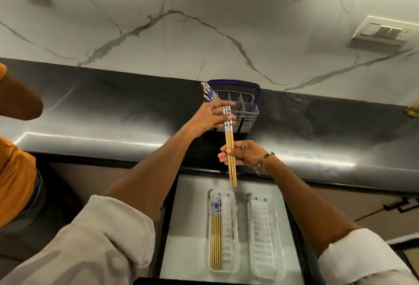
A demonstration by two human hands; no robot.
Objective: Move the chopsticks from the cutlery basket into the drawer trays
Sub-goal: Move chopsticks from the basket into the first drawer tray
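A grey cutlery basket (246, 112) with a blue handle stands on the dark counter against the wall. Several chopsticks (209, 92) with blue-and-white tops lean out of its left side. My left hand (212, 118) is in front of the basket, its fingers on the patterned tops of a small bundle of chopsticks (230, 146). My right hand (241, 153) grips the same bundle lower down on the wooden shafts; the tips point down toward the open drawer. In the drawer, the left clear tray (235, 228) holds several chopsticks (216, 234). The right clear tray (265, 237) holds nothing.
The open drawer (188, 216) sits below the counter edge (113, 146). A person in an orange shirt (15, 171) stands at the left. Wall switch plates (385, 32) are at the right and upper left.
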